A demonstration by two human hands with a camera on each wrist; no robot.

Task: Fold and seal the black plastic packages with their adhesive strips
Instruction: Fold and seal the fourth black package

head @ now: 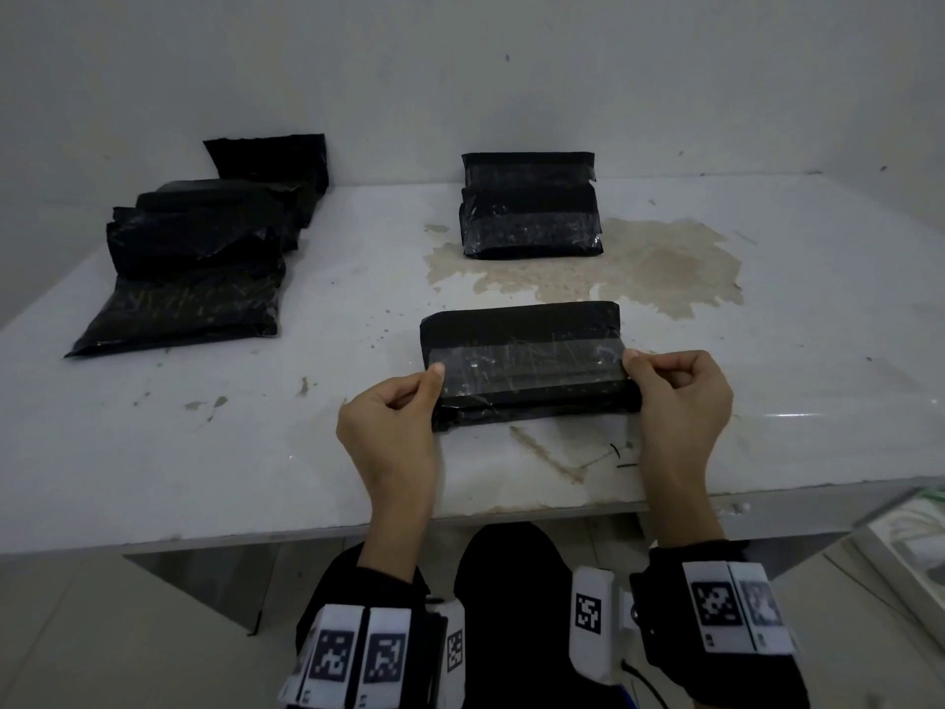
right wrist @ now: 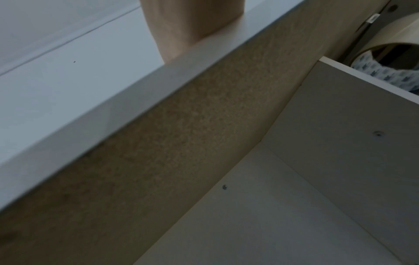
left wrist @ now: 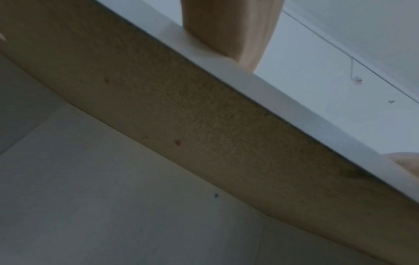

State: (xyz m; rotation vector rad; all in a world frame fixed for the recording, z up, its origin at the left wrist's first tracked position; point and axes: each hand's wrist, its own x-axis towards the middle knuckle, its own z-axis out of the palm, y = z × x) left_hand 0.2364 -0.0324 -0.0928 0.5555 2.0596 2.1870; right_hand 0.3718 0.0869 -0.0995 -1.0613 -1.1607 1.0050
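A folded black plastic package (head: 526, 365) lies near the front of the white table (head: 255, 427), with a glossy strip across its top face. My left hand (head: 404, 406) pinches the package's left end between thumb and curled fingers. My right hand (head: 670, 386) pinches its right end the same way. Both wrist views look up at the table's front edge (left wrist: 238, 75) from below, so they show only a forearm (left wrist: 229, 26) and not the fingers or the package.
Two folded black packages (head: 529, 207) sit stacked at the back centre, by a brown stain (head: 665, 268). Several black packages (head: 199, 248) lie in a pile at the back left. The wall (head: 460, 69) rises right behind the table. A roll of tape (right wrist: 390, 59) sits below right.
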